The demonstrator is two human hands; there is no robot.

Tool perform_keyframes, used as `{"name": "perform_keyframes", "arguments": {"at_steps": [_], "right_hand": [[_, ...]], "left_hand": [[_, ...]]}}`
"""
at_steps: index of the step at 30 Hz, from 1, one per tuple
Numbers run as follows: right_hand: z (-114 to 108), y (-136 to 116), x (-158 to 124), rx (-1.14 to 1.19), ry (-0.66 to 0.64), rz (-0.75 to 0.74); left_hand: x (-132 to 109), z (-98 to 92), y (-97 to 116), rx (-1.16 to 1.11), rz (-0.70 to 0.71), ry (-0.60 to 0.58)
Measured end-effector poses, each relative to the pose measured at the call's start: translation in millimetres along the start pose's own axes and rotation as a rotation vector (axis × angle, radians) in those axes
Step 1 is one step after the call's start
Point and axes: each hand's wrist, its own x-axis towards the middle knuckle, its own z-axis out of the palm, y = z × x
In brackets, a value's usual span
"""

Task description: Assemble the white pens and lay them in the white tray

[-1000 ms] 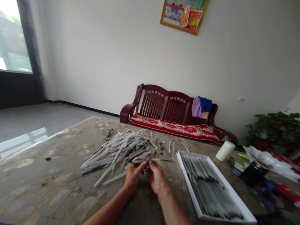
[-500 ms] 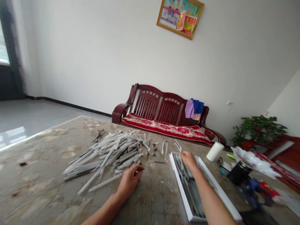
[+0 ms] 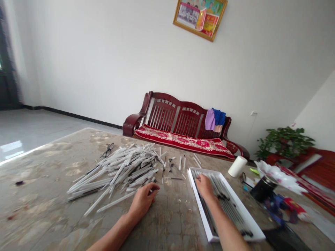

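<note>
My left hand (image 3: 143, 199) lies curled at the near edge of a heap of white plastic tubes with dark inner rods (image 3: 123, 170), its fingertips at the tubes. My right hand (image 3: 204, 185) rests inside a long white tray (image 3: 200, 209), on rows of dark-tipped pens (image 3: 227, 205) lying side by side. Its fingers are pressed down among them and partly hidden. Nothing shows clearly in either hand. Small dark parts and short white pieces (image 3: 170, 165) lie on the stone-patterned table (image 3: 52, 195) between the heap and the tray.
A pair of glasses (image 3: 108, 150) lies behind the heap. A white roll (image 3: 237, 166), a black cup (image 3: 263, 188) and a crumpled white plastic item (image 3: 274, 175) stand right of the tray. Behind the table are a red-cushioned wooden bench (image 3: 178, 122) and a potted plant (image 3: 285, 141).
A pen held between both hands a second ago is no longer held there. My right hand has moved right into the tray, and my left hand has stayed by the heap.
</note>
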Motion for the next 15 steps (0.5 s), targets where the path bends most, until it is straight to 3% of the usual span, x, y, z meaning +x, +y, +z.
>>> {"name": "perform_keyframes", "arguments": {"at_steps": [4, 7, 10, 15], "right_hand": [[-11.0, 8.4, -4.5, -0.062, 0.079, 0.055], [-16.5, 17.7, -4.2, -0.188, 0.102, 0.222], [-8.1, 19.8, -2.4, -0.222, 0.025, 0.353], [12.4, 15.8, 4.1, -0.194, -0.112, 0.342]], "left_hand": [[-1.2, -0.7, -0.3, -0.002, 0.002, -0.003], [-0.8, -0.1, -1.9, -0.001, 0.003, -0.007], [0.2, 0.8, -2.8, 0.001, 0.001, -0.004], [0.3, 0.6, -3.1, 0.017, 0.006, -0.014]]}}
